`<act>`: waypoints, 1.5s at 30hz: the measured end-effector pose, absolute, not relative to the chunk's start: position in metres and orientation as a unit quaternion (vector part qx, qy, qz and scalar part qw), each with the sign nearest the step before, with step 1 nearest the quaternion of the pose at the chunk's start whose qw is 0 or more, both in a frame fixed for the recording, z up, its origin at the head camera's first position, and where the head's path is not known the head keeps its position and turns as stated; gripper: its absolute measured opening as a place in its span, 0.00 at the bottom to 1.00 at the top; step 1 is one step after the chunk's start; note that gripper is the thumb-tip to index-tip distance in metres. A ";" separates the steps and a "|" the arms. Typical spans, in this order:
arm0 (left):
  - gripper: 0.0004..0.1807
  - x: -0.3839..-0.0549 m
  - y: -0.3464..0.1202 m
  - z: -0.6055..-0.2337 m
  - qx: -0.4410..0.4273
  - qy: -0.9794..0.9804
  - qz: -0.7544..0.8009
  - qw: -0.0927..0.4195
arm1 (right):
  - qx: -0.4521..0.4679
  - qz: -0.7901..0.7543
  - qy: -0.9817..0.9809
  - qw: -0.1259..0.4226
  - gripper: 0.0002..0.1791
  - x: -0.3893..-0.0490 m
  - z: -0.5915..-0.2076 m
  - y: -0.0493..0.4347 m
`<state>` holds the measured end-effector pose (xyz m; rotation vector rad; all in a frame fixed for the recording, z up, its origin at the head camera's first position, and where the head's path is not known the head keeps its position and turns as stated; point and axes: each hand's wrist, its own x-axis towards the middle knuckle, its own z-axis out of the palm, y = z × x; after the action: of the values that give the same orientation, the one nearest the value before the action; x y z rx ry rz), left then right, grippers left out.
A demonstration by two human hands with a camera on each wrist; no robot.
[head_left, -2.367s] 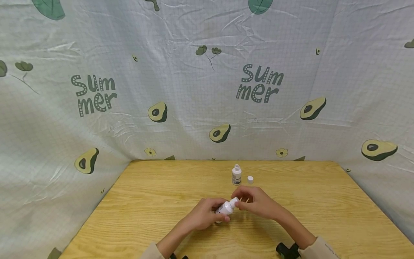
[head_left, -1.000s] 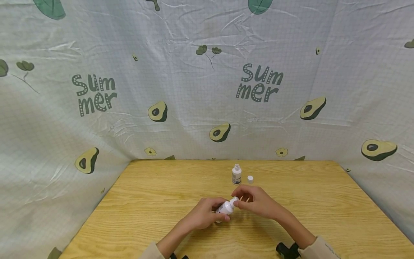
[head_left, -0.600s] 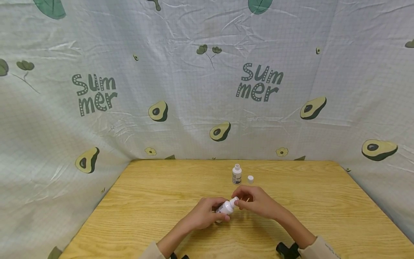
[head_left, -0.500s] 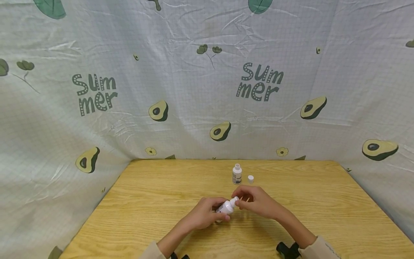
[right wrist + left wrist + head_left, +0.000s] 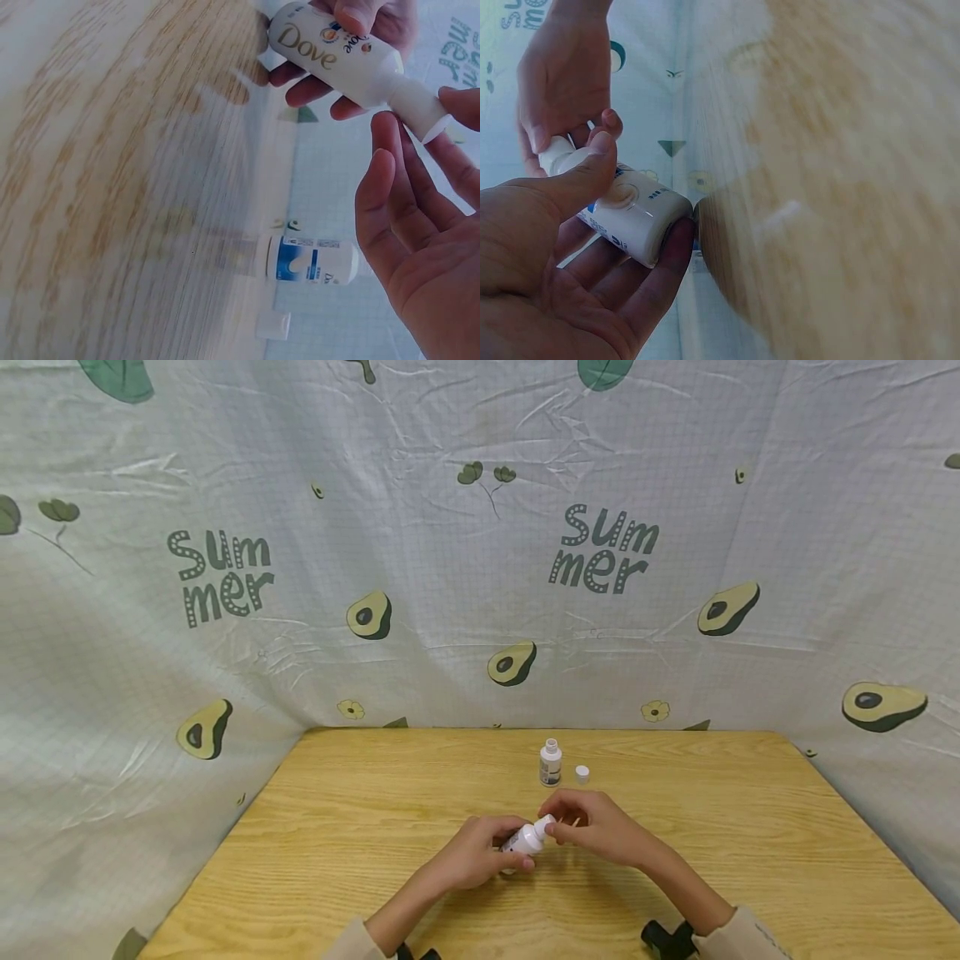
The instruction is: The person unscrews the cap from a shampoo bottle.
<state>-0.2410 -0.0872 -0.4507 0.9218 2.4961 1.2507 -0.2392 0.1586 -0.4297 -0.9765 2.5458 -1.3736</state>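
Observation:
A small white Dove bottle [image 5: 330, 54] lies tilted in my left hand [image 5: 480, 853], its neck pointing up and to the right. Thumb and fingers of that hand wrap its body, as the left wrist view shows. My right hand [image 5: 596, 828] pinches the white cap [image 5: 418, 111] at the bottle's neck between thumb and fingers. Behind the hands, a second white bottle [image 5: 551, 765] stands upright with its neck uncapped. Just right of it, a loose white cap [image 5: 582, 772] rests on the table.
The wooden table [image 5: 360, 802] reaches back to a pale curtain [image 5: 435, 552] printed with avocados and lettering, which also hangs along both sides. Dark straps or devices [image 5: 667, 938] sit at both wrists by the sleeves.
Both hands stay in place around the bottle, with the right fingers shifting only slightly at the cap. The standing bottle and loose cap stay put; the head view drifts a little.

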 end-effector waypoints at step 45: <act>0.14 -0.242 -0.087 -0.451 0.313 0.846 0.420 0.099 | -0.314 -0.447 0.837 0.040 0.15 -0.240 -0.427 0.160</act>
<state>-0.2422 -0.0870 -0.4507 0.9257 2.5018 1.2423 -0.2396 0.1596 -0.4272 -0.9624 2.5634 -1.3686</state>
